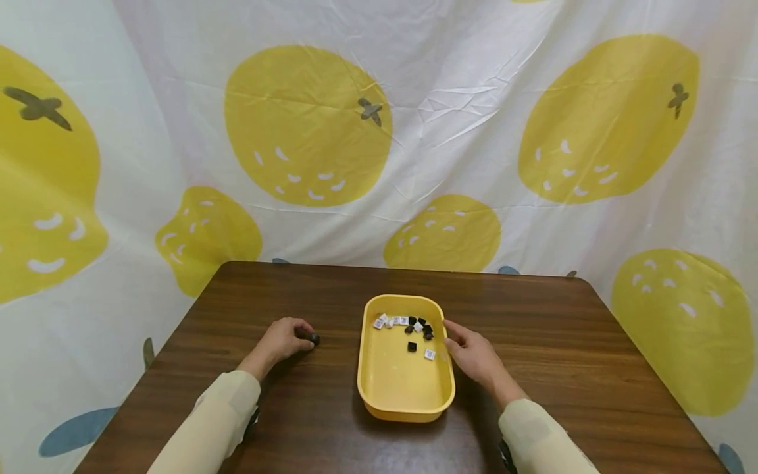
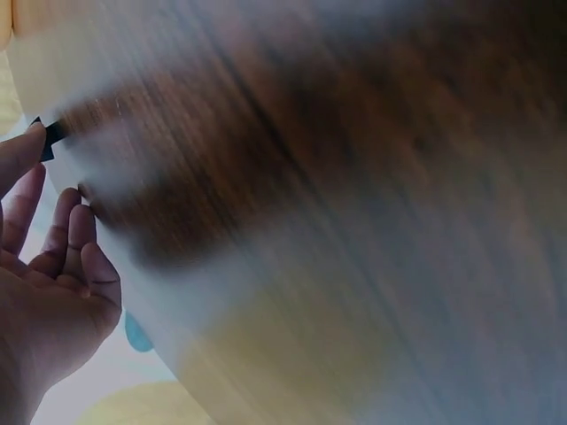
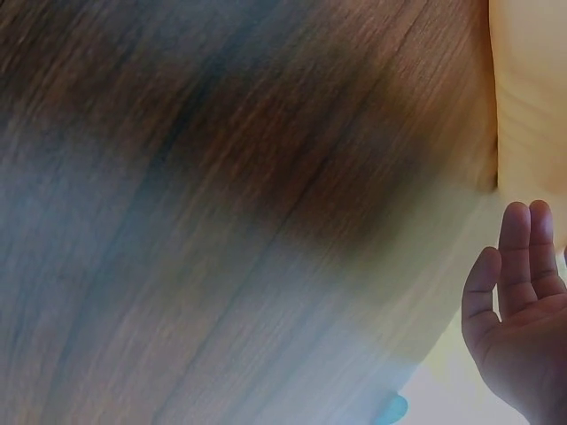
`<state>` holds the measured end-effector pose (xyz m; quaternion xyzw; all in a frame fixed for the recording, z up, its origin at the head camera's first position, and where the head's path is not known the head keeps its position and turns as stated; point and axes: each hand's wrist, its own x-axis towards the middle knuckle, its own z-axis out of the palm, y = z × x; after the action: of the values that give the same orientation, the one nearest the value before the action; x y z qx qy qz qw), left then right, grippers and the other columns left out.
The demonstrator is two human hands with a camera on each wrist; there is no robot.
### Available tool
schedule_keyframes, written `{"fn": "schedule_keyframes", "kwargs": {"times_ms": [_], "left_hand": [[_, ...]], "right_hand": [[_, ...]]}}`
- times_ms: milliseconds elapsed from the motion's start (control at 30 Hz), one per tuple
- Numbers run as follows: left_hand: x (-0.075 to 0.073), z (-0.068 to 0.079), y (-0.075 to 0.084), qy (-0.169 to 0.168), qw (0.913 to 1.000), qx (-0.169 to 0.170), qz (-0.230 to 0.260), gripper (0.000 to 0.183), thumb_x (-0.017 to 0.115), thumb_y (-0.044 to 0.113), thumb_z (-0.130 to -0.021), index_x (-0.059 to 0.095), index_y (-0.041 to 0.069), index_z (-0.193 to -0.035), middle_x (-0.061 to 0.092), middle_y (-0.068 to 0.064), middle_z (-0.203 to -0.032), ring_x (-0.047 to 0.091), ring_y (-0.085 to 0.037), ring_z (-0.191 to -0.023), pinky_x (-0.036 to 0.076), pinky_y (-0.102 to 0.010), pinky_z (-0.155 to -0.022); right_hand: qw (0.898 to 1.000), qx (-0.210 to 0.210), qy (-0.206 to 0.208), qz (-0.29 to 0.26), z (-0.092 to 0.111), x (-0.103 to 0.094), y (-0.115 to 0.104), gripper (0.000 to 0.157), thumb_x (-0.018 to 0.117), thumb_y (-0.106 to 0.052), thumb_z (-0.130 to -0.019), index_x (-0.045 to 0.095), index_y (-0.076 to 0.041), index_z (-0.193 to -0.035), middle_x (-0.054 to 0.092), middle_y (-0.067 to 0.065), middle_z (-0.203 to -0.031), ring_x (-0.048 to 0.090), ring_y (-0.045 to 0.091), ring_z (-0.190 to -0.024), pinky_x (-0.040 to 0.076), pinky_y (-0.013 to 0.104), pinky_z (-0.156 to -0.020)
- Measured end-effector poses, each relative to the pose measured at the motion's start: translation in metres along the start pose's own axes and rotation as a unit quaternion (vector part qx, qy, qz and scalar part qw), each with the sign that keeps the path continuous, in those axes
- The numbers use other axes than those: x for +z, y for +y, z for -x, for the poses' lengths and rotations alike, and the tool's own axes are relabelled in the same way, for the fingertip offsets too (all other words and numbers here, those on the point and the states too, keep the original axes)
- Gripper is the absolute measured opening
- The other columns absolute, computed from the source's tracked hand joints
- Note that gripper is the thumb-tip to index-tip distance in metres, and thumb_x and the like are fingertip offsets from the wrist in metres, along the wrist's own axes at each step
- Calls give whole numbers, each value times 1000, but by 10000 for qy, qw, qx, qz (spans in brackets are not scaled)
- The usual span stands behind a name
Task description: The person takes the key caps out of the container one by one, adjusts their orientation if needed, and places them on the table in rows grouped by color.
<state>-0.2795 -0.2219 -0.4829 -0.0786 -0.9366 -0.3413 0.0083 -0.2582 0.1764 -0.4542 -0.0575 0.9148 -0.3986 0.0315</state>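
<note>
Between the thumb and index finger of my left hand point(image 1: 285, 339) is a small black block point(image 2: 51, 139), pinched low over the table left of the tray. Its exact kind cannot be told. The other fingers of that hand curl loosely in the left wrist view. A yellow rectangular tray point(image 1: 393, 395) stands before me. My right hand point(image 1: 476, 355) lies along the tray's right side, fingers fairly straight and fingertips at the rim. Inside the tray, mostly toward its far end, are several small black blocks point(image 1: 412, 346) and white blocks with printed marks point(image 1: 429, 355).
The dark wood-grain table point(image 1: 296, 408) extends to both sides of the tray. Behind it hangs a white curtain point(image 1: 450, 131) printed with yellow fruit, reaching down to the table's far edge.
</note>
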Motion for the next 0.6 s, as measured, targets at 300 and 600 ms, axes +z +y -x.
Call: {"fn": "schedule_keyframes", "kwargs": {"times_ms": [300,600], "left_hand": [[-5,-7,9,64,9995,-206,216,31,75,14,-85,69,2,-113,66,-16,-109,60,-34,-105,47,-50,-90],[-3,-22,59,192,9981,256,520,32,73,14,-89,68,1,-118,65,-18,-114,60,-32,-107,48,-48,-91]], "right_hand": [[10000,33,7,3,0,1,0,47,55,-19,-102,49,-11,-148,60,7,-93,53,21,-79,45,36,-71],[9999,62,-12,-112,0,1,2,47,55,-20,-102,48,-12,-148,58,7,-93,52,20,-78,44,34,-68]]}}
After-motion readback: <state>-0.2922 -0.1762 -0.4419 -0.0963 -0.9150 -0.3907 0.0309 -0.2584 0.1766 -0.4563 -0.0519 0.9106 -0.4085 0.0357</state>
